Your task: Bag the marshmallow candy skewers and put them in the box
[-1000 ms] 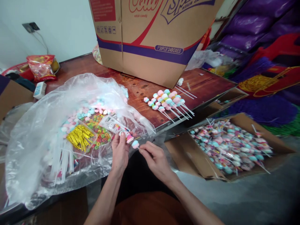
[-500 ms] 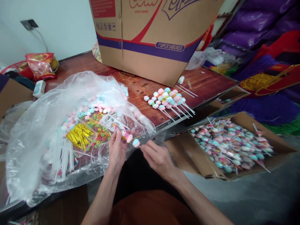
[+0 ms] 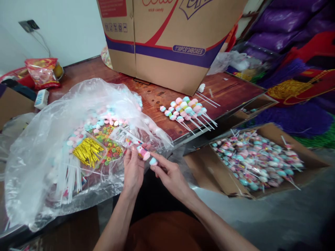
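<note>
a large printed cardboard carton point(image 3: 170, 42) stands at the far edge of the wooden desk point(image 3: 157, 97), its purple band reading "1*30pcs*24boxes". in front of it, toward the desk's right edge, a row of finished pastel candy skewers point(image 3: 184, 109) lies with the sticks pointing right, and two bare white sticks point(image 3: 208, 99) rest just beyond. a red snack bag point(image 3: 42, 71) and a small white box point(image 3: 41, 98) sit near the desk's far left corner, below a wall socket point(image 3: 28, 25). off the right edge, an open cardboard box point(image 3: 258, 162) on the floor is filled with wrapped candies. purple and red tinsel bundles point(image 3: 293, 69) pile up behind it.
</note>
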Action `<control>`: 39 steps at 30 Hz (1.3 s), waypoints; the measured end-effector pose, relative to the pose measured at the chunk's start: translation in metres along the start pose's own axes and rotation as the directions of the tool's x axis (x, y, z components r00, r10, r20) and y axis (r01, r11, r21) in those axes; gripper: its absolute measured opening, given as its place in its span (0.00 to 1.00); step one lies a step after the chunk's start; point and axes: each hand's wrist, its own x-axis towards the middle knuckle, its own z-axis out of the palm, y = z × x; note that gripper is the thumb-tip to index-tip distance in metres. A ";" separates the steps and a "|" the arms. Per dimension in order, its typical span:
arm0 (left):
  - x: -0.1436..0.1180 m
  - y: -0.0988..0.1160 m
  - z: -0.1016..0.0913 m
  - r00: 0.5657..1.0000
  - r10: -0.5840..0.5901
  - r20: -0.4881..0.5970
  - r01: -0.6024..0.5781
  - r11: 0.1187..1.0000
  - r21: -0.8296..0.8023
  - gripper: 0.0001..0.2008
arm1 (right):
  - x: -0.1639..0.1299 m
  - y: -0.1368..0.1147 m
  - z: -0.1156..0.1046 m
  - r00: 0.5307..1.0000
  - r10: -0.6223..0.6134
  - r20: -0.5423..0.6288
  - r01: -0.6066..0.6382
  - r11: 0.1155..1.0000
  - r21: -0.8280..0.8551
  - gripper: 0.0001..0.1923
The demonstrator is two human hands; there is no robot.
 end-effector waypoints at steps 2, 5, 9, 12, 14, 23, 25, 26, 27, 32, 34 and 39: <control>0.000 0.000 -0.001 1.000 0.010 -0.010 -0.011 1.000 -0.008 0.15 | -0.001 0.001 0.002 0.999 -0.033 -0.025 0.032 0.999 -0.031 0.22; 0.001 -0.001 -0.002 1.000 0.012 -0.015 -0.012 1.000 0.009 0.15 | -0.001 0.002 0.002 0.988 -0.147 -0.040 0.143 0.986 -0.087 0.22; 0.000 -0.003 -0.004 1.000 -0.006 0.017 0.005 0.999 0.051 0.16 | 0.002 0.004 0.001 0.974 -0.227 -0.011 0.224 0.966 -0.131 0.20; 0.000 -0.003 -0.004 0.999 -0.019 0.047 0.017 0.998 0.058 0.16 | 0.005 0.002 -0.001 0.982 -0.187 -0.003 0.184 0.972 -0.147 0.18; 0.000 -0.003 -0.004 0.997 -0.030 0.066 0.026 0.998 0.059 0.15 | 0.008 0.000 -0.003 0.992 -0.127 -0.022 0.123 0.983 -0.134 0.17; 0.003 -0.005 0.000 0.999 -0.033 0.038 0.032 0.999 0.029 0.16 | 0.005 -0.001 0.002 0.973 -0.164 -0.164 0.141 0.980 -0.140 0.18; 0.003 -0.005 0.000 0.999 -0.032 0.038 0.031 0.999 0.026 0.17 | 0.004 0.000 0.005 0.969 -0.194 -0.156 0.170 0.973 -0.155 0.18; 0.002 -0.005 0.000 0.999 -0.032 0.035 0.031 0.999 0.023 0.17 | 0.004 0.001 0.006 0.969 -0.200 -0.146 0.178 0.972 -0.153 0.18; 0.002 -0.004 0.000 0.999 -0.032 0.031 0.031 0.999 0.022 0.17 | 0.004 0.001 0.006 0.969 -0.208 -0.134 0.188 0.971 -0.148 0.18; 0.003 0.004 -0.004 0.997 -0.069 0.037 0.067 0.996 0.063 0.19 | 0.008 0.003 0.000 0.970 -0.243 0.019 0.244 0.964 -0.108 0.19; 0.003 0.006 -0.005 0.994 -0.093 0.055 0.088 0.993 0.077 0.19 | 0.009 0.004 -0.004 0.959 -0.272 0.074 0.280 0.952 -0.125 0.19; 0.003 0.004 -0.005 0.998 -0.065 0.005 0.065 0.997 0.039 0.17 | 0.004 0.008 0.000 0.930 -0.349 0.117 0.368 0.864 -0.343 0.22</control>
